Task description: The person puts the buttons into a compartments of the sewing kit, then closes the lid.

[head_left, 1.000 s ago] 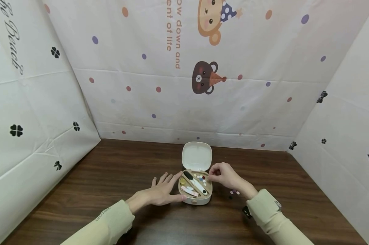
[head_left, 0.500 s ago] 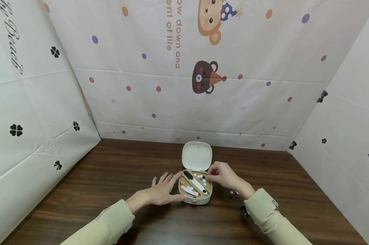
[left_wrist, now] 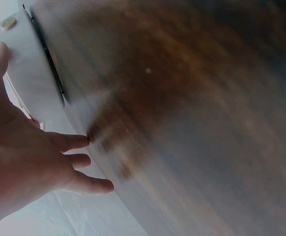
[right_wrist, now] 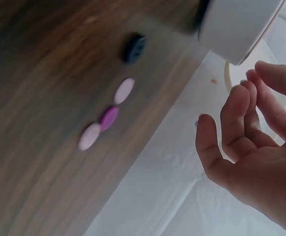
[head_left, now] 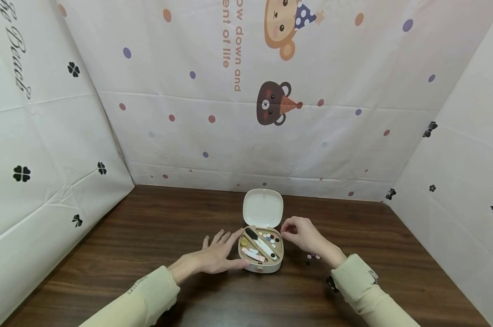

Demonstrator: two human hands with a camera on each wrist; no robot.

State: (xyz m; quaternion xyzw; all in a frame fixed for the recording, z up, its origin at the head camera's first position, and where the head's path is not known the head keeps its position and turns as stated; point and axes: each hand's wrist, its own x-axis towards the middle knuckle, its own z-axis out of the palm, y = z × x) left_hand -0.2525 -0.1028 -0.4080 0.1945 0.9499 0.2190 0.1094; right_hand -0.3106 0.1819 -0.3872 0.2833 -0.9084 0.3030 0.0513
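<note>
A small white box (head_left: 264, 269) stands with its lid (head_left: 263, 209) raised. Inside, a long white tool with a black end (head_left: 261, 244) lies slantwise, and several small buttons (head_left: 268, 237) fill the right compartment, a dark button (head_left: 276, 240) among them. My left hand (head_left: 214, 259) steadies the box's left side, fingers spread, with thumb and index finger at its walls. Just off the right rim hovers my right hand (head_left: 305, 235), its fingers loosely bent; the right wrist view shows nothing between them.
Below my right hand on the wooden table (head_left: 181, 209) lie a dark button (right_wrist: 134, 48), a magenta button (right_wrist: 109, 117) and two pale pink buttons (right_wrist: 124, 90). The box's left compartment holds a pink-and-white strip (head_left: 253, 255) and a yellow round item (head_left: 244, 241). Printed cloth walls surround the table.
My right hand has drawn back slightly rightward from over the box's right compartment, and a dark button now shows where its fingertips were. My left hand has stayed in place.
</note>
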